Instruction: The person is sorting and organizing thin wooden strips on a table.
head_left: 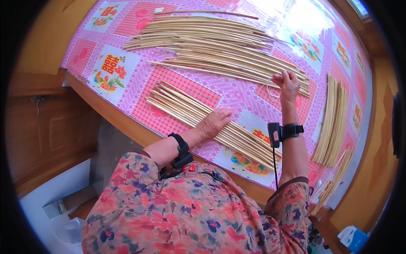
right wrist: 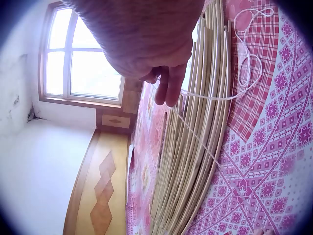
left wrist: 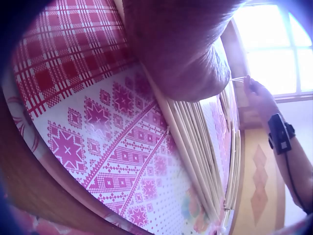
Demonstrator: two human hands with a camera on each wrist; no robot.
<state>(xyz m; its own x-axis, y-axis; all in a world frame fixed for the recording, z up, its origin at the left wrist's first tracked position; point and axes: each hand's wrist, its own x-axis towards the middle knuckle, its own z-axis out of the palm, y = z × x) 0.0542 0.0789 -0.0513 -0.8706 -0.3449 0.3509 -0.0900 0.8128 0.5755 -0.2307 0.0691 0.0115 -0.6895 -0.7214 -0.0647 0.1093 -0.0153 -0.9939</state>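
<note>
A row of thin pale sticks lies side by side near the table's front edge. Across it rests my left hand, palm down with its fingers stretched over the sticks. My right hand, raised to the right, pinches a thin white string between thumb and fingers. One length of string runs taut from those fingers towards the left hand. Another part hangs in loops onto the tablecloth. In the left wrist view, the left hand hides part of the row.
Beyond the row lies a broad spread of longer sticks. Two more bundles lie at the right edge. The pink patterned tablecloth covers the table, whose wooden edge faces me. A window is behind.
</note>
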